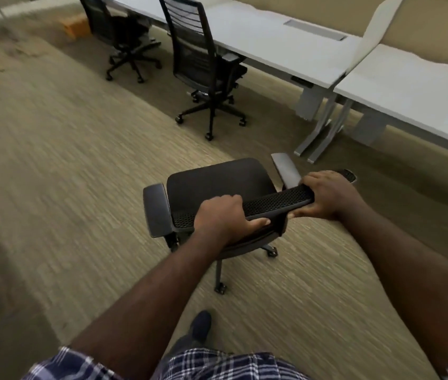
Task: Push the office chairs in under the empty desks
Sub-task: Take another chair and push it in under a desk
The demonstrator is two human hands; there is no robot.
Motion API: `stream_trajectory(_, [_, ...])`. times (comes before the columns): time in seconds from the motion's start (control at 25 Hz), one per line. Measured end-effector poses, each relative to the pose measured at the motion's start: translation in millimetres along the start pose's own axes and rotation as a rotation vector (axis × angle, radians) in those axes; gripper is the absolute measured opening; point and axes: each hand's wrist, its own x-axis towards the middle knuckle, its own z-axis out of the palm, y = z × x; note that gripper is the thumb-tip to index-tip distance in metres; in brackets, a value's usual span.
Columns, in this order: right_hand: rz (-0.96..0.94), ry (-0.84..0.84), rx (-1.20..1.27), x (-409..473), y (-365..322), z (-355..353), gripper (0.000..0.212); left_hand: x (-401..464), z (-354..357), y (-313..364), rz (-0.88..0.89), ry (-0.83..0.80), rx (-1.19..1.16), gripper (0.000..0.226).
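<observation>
This is an open-plan office. A row of long pale grey rectangular desks [277, 42] on grey metal legs [324, 127] runs along a beige wall, each desk parted from the next by a white upright divider panel [376, 31]. One desk top has a grey cable-tray flap [314, 30] set near its back edge. Black swivel chairs with slatted mesh backs and five-star castor bases [203, 67] stand at the desks' front edges, another [124, 31] farther along the row. The floor is wall-to-wall striped tan and olive commercial carpet [66, 160].
</observation>
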Motion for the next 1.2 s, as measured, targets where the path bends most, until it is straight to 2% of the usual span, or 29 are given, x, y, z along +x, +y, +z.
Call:
stream_trajectory(0.12, [-0.022,0.016,-0.004,-7.0,4.3,1.7,0.099,-9.1,0.8,12.9,-0.025,0.084,0.088,0.08])
stream_trajectory(0.28, [-0.004,0.055,0.051,-12.7,9.3,5.1,0.095,1.3,-1.6,13.9,0.037,0.093,0.122,0.079])
stream_trajectory(0.72, [0.041,0.17,0.073,4.8,14.8,6.4,0.084,38.2,-10.0,2.2,0.092,0.088,0.148,0.093])
stream_trajectory(0.96, [0.117,0.147,0.115,12.2,3.4,4.7,0.08,61.8,-11.9,-22.2,0.161,0.076,0.148,0.09])
stream_trajectory(1.2, [0.231,0.155,0.146,22.4,-1.7,7.1,0.082,101.2,-12.8,-43.7,0.307,0.059,0.136,0.083])
